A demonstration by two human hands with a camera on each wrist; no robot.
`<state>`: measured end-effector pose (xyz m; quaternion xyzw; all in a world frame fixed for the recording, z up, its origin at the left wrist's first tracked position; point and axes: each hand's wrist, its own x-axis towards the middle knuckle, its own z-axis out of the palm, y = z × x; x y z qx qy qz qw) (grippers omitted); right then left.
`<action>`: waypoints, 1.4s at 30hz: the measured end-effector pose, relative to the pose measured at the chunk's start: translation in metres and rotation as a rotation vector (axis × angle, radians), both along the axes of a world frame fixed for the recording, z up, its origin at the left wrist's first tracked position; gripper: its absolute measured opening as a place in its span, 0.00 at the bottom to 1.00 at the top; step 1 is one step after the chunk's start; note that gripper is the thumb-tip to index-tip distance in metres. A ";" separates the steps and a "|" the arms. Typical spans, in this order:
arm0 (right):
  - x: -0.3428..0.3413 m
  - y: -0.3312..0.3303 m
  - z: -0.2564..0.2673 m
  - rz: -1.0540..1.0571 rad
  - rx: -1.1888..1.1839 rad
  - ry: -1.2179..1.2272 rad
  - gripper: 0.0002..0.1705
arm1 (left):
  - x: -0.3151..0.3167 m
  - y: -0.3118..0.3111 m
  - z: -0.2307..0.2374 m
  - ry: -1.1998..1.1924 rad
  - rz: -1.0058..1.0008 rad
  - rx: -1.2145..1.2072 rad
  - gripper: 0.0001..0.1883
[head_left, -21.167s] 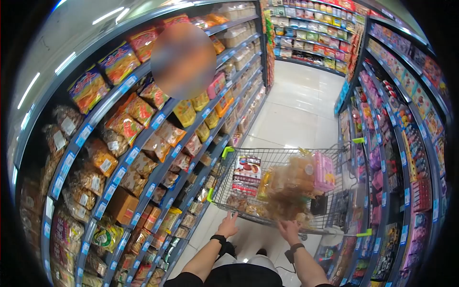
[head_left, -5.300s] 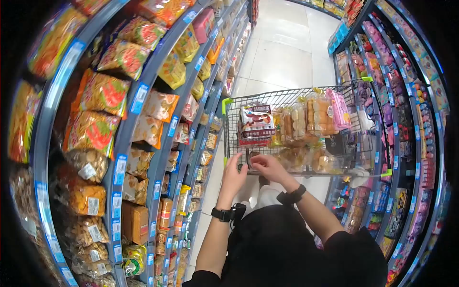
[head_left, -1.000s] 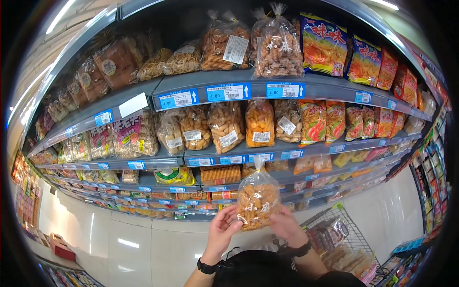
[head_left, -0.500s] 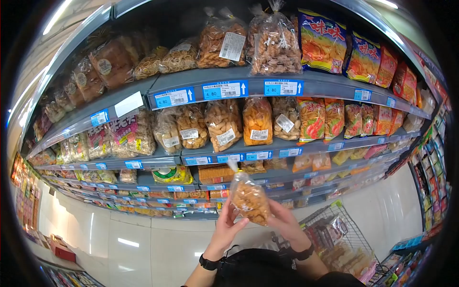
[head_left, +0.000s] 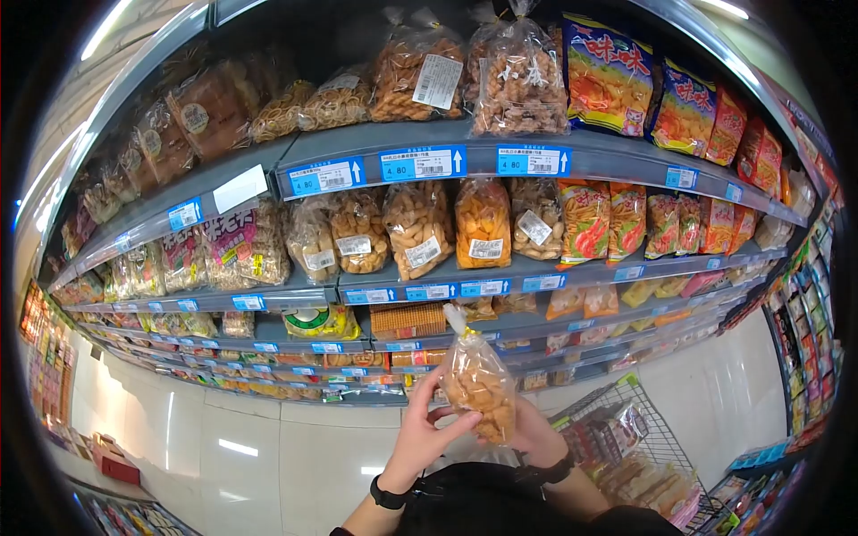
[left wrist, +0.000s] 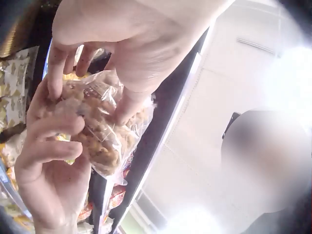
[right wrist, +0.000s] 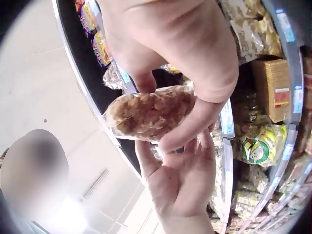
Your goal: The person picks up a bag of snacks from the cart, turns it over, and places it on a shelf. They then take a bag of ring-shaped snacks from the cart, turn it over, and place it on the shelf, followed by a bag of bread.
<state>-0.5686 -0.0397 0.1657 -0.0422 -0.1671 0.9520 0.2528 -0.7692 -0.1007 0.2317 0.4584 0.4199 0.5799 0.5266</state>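
Observation:
A clear plastic bag of golden-brown fried snacks point(head_left: 480, 386), its neck gathered with a yellow tie, is held up before the shelves in both hands. My left hand point(head_left: 431, 431) grips it from the left, thumb across its lower front. On the other side my right hand point(head_left: 534, 431) holds its lower right edge, with fingers partly hidden behind the bag. The left wrist view shows the left thumb pressed on the crinkled wrapping point(left wrist: 105, 129). In the right wrist view the right hand point(right wrist: 180, 53) straddles the bag's end, and the left hand point(right wrist: 183, 183) supports it from the opposite side.
Shelves of bagged snacks point(head_left: 420, 228) fill the view ahead, with blue price tags point(head_left: 424, 166) along their edges. A wire shopping cart point(head_left: 617, 406) holding several packages stands at my right. More shelving point(head_left: 809, 357) lines the far right, and a reddish box point(head_left: 116, 460) lies at the left.
The bag, front-facing with white lettering a second ago, has been turned between the hands. It was tilted half a second ago and now stands more upright, slightly lower and nearer.

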 end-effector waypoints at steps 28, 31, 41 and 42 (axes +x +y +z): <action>-0.018 -0.009 0.031 -0.629 0.059 -0.303 0.27 | 0.001 -0.004 -0.014 -0.189 -0.062 0.097 0.37; -0.018 -0.011 0.040 -0.711 0.280 -0.460 0.19 | 0.000 -0.001 -0.005 -0.178 -0.023 0.048 0.34; -0.021 -0.014 0.038 -0.680 0.498 -0.691 0.21 | -0.003 0.000 -0.011 -0.243 0.090 -0.086 0.29; -0.021 -0.013 0.039 -0.660 0.527 -0.710 0.22 | -0.001 0.000 -0.009 -0.244 0.093 -0.087 0.29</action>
